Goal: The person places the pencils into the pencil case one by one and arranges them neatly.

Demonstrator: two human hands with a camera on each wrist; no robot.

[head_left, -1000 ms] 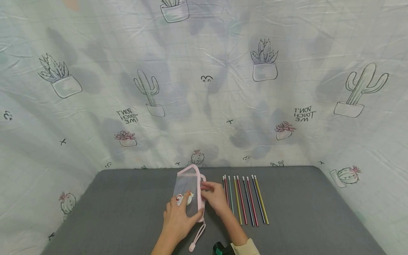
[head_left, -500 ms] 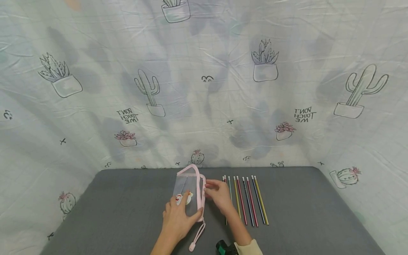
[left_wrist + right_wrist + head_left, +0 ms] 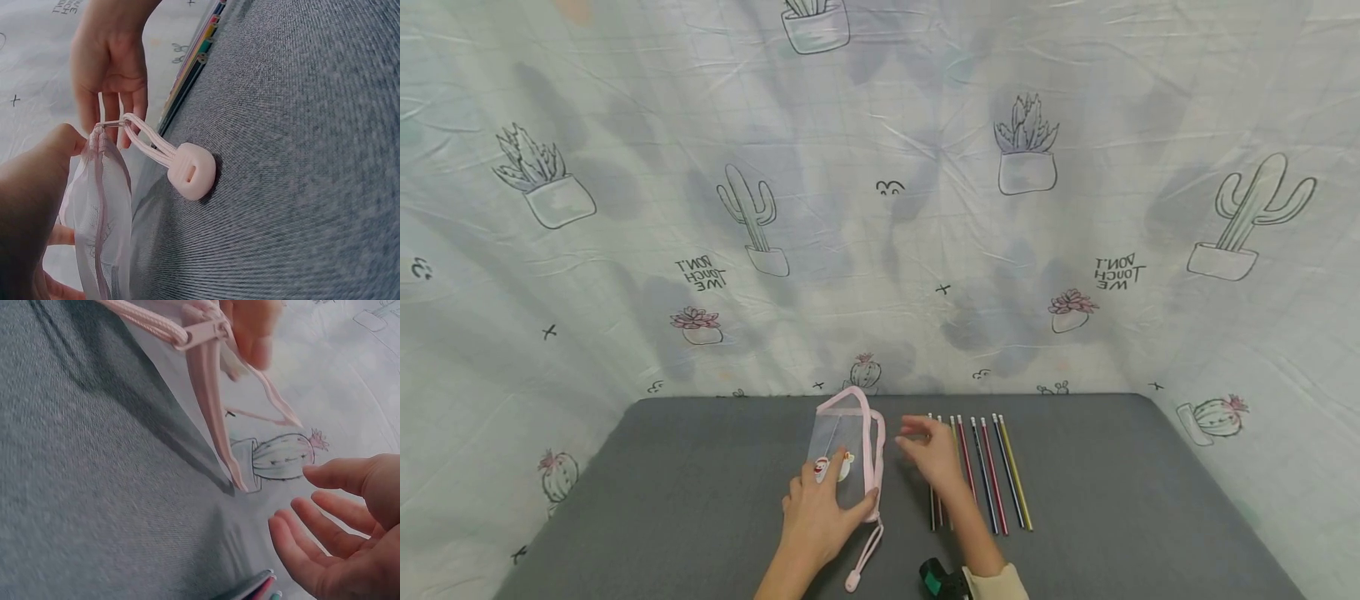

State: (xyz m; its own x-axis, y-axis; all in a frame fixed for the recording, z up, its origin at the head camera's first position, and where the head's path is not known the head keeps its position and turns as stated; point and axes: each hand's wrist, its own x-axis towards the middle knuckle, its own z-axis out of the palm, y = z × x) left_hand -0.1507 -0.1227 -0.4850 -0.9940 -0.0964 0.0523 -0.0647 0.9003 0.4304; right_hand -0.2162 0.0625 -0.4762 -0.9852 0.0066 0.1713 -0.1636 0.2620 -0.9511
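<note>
A mesh zip pouch with pink trim (image 3: 842, 429) lies on the grey surface, its zipped side gaping in the right wrist view. My left hand (image 3: 820, 512) holds it, fingers spread over the mesh and thumb at the edge by the zip pull. From that end hangs a pink cord with a plastic end piece (image 3: 192, 172), which touches the surface. My right hand (image 3: 934, 454) is just right of the pouch, apart from it, fingers loosely bent with nothing between them. Several pencils (image 3: 1017, 473) lie side by side, some partly hidden under the right hand and forearm.
The grey cloth-covered table (image 3: 700, 492) reaches back to a hanging sheet (image 3: 887, 250) printed with cactus drawings. A black and green device (image 3: 942, 581) sits at my right wrist.
My right hand has let go of the pouch's opening edge and moved right, towards the pencils. The pouch opening has become wider. My left hand stays in place.
</note>
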